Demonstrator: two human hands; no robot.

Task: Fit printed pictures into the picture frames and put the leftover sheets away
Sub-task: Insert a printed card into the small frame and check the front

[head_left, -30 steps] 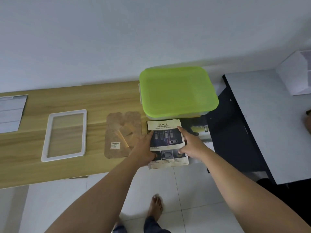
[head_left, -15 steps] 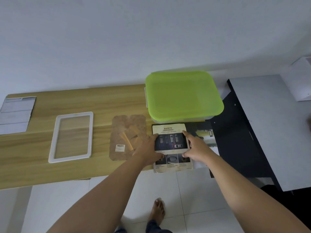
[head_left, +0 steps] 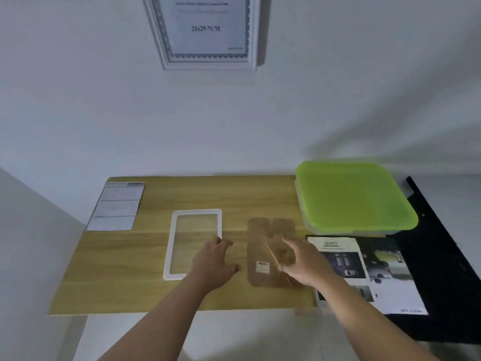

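A white picture frame lies flat on the wooden table with its glass showing the wood. My left hand hovers over the frame's lower right corner, fingers relaxed and holding nothing. To its right lies the brown backing board with a fold-out stand and a white sticker. My right hand is over the board's right side, fingers loose; the image is blurred. Printed pictures headed "SAFETY" lie on a larger print at the table's right end.
A lidded box with a green lid stands at the back right. A printed sheet lies at the table's back left corner. A framed sheet hangs on the wall. A black surface adjoins the table on the right.
Both hands let go of the printed pictures and moved left, to the white frame and the backing board. The view has swung up and left, bringing the wall frame into sight.
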